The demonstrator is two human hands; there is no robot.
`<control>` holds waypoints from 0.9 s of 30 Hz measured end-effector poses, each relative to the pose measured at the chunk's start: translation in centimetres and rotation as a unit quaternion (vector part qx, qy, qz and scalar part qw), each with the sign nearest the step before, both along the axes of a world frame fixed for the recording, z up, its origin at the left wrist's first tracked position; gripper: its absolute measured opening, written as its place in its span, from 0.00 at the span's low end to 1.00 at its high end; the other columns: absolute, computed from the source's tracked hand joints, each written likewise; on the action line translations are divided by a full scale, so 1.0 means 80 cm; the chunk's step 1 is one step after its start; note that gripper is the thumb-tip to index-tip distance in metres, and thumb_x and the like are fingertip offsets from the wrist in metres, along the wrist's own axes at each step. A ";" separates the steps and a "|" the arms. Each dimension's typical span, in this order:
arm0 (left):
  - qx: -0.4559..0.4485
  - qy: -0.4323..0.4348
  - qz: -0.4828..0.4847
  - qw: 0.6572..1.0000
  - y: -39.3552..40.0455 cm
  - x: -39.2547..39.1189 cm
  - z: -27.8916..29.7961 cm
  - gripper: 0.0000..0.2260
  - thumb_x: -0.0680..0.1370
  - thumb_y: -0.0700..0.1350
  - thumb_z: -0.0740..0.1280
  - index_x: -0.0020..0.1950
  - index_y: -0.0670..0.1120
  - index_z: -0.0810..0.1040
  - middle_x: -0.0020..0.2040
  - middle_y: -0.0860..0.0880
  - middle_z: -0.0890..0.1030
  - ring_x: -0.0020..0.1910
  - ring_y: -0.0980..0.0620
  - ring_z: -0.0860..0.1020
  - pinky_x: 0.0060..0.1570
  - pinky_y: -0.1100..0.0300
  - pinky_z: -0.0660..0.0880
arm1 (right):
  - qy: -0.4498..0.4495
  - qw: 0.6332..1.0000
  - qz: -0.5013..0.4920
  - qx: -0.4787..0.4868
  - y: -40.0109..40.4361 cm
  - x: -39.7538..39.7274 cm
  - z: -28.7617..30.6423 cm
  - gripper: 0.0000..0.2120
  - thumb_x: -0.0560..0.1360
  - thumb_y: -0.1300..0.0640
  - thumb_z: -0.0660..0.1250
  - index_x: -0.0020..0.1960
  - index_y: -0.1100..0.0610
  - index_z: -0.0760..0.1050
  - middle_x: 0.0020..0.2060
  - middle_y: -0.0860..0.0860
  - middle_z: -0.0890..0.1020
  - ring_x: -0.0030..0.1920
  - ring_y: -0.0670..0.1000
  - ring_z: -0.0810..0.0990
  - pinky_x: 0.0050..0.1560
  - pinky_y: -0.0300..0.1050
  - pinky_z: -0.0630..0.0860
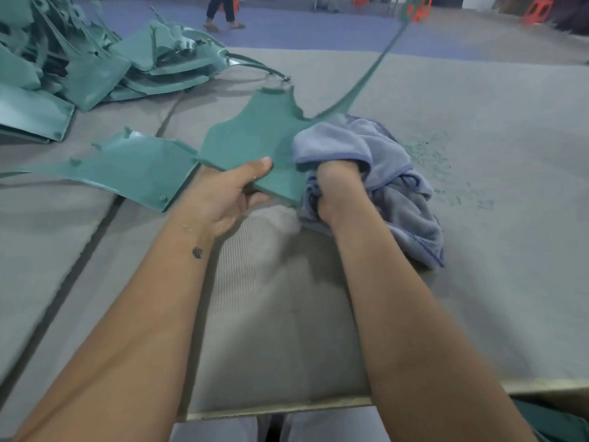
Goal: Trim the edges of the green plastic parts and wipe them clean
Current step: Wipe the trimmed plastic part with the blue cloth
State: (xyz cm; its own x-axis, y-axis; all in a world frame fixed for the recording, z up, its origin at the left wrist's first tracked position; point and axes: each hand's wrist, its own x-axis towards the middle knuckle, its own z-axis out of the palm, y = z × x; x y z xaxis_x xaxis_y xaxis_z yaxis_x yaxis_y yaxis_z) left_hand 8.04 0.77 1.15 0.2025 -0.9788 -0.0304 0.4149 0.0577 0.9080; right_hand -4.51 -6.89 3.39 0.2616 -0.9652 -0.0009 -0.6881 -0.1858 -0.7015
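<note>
My left hand (234, 189) grips the near edge of a green plastic part (255, 135), thumb on top, and holds it tilted above the grey table. A long thin arm of that part sweeps up toward the far right. My right hand (334, 189) clutches a bunched grey-blue cloth (392, 173) pressed against the part's right side; the cloth hides most of its fingers. A second green part (134, 169) lies flat on the table just left of the held one.
A heap of green plastic parts (79, 65) fills the far left of the grey padded table (478, 250). Green shavings (436, 161) are scattered right of the cloth. A person walks at the back (221, 11). Orange stools (538, 9) stand far right.
</note>
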 end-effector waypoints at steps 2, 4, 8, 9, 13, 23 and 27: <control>-0.004 -0.002 0.025 1.000 -0.004 0.000 -0.002 0.08 0.79 0.34 0.63 0.51 0.45 0.78 0.41 0.52 0.86 0.40 0.55 0.84 0.36 0.60 0.80 | 0.015 0.999 -0.012 0.035 0.003 0.010 -0.001 0.08 0.81 0.50 0.57 0.53 0.53 0.72 0.62 0.53 0.72 0.59 0.49 0.72 0.54 0.37 0.70; 0.008 0.004 0.037 0.999 -0.007 0.003 -0.003 0.07 0.80 0.36 0.63 0.52 0.45 0.78 0.41 0.52 0.86 0.40 0.55 0.84 0.36 0.61 0.80 | 0.138 0.989 0.050 0.012 0.009 0.011 -0.003 0.14 0.83 0.50 0.51 0.65 0.52 0.64 0.69 0.52 0.65 0.64 0.47 0.67 0.65 0.38 0.63; 0.044 -0.028 0.010 0.999 -0.005 0.003 0.000 0.07 0.79 0.46 0.64 0.56 0.48 0.77 0.43 0.52 0.85 0.40 0.53 0.83 0.35 0.59 0.80 | 0.206 0.974 0.056 -0.080 0.023 0.003 -0.009 0.15 0.84 0.55 0.50 0.68 0.58 0.62 0.69 0.53 0.67 0.49 0.43 0.74 0.50 0.31 0.73; 0.040 -0.006 0.006 0.999 -0.004 0.006 0.002 0.09 0.79 0.50 0.63 0.56 0.49 0.77 0.46 0.50 0.85 0.42 0.51 0.84 0.35 0.58 0.80 | 0.186 0.980 0.024 -0.071 0.027 -0.002 -0.008 0.15 0.83 0.55 0.51 0.68 0.58 0.62 0.68 0.53 0.68 0.45 0.41 0.73 0.43 0.29 0.74; -0.004 0.138 0.046 0.989 0.006 0.037 0.008 0.26 0.78 0.63 0.55 0.60 0.43 0.76 0.51 0.44 0.84 0.47 0.44 0.83 0.41 0.52 0.80 | 0.353 0.931 -0.059 -0.071 0.011 -0.019 0.015 0.36 0.74 0.41 0.67 0.73 0.53 0.53 0.72 0.54 0.58 0.71 0.51 0.58 0.72 0.44 0.53; 0.057 -0.114 0.101 0.987 -0.003 0.015 -0.005 0.09 0.82 0.38 0.61 0.45 0.44 0.78 0.32 0.53 0.84 0.31 0.56 0.82 0.32 0.63 0.79 | 0.326 0.932 0.019 -0.159 0.025 -0.013 -0.023 0.22 0.82 0.57 0.55 0.74 0.60 0.57 0.74 0.59 0.61 0.68 0.53 0.68 0.69 0.39 0.62; 0.046 -0.029 0.105 0.993 -0.014 0.005 -0.002 0.13 0.83 0.38 0.57 0.41 0.44 0.75 0.30 0.52 0.82 0.29 0.60 0.80 0.31 0.66 0.76 | 0.333 0.906 0.100 -0.243 0.039 0.010 -0.029 0.27 0.83 0.51 0.49 0.78 0.57 0.46 0.78 0.57 0.49 0.77 0.60 0.49 0.76 0.56 0.45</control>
State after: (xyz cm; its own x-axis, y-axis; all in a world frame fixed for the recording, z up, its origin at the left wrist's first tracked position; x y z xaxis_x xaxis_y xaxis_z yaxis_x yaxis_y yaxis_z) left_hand 8.48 -0.36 0.98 0.4059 -0.9084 -0.1001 0.3494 0.0530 0.9355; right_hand -3.69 -3.80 1.03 0.5290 -0.8273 0.1892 -0.8469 -0.5289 0.0549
